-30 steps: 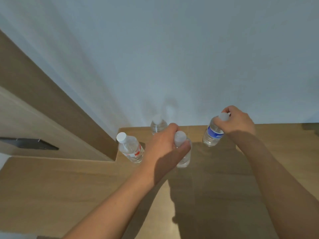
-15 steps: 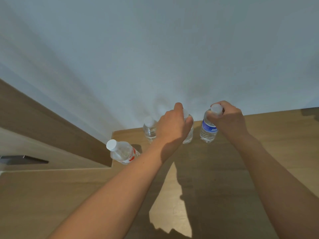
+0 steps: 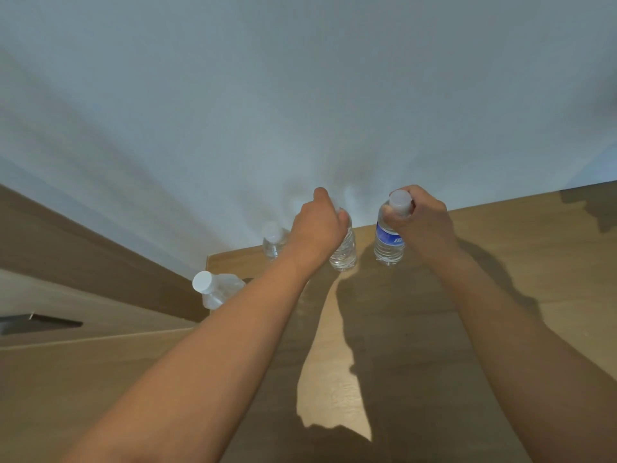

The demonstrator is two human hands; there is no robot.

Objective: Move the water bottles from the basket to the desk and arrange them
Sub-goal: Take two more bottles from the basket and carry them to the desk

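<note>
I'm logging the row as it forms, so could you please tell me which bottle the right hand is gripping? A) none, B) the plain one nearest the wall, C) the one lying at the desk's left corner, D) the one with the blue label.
D: the right hand is closed around the neck of the blue-label bottle, standing upright on the desk.

A plain pale wall (image 3: pixel 300 95) rises just beyond both hands, filling the upper view. To the left of the left hand, a brown wooden panel (image 3: pixel 83 242) runs diagonally along the wall's foot. Farther left and nearer the person, a dark flat object (image 3: pixel 40 321) lies, too blurred to identify.
</note>
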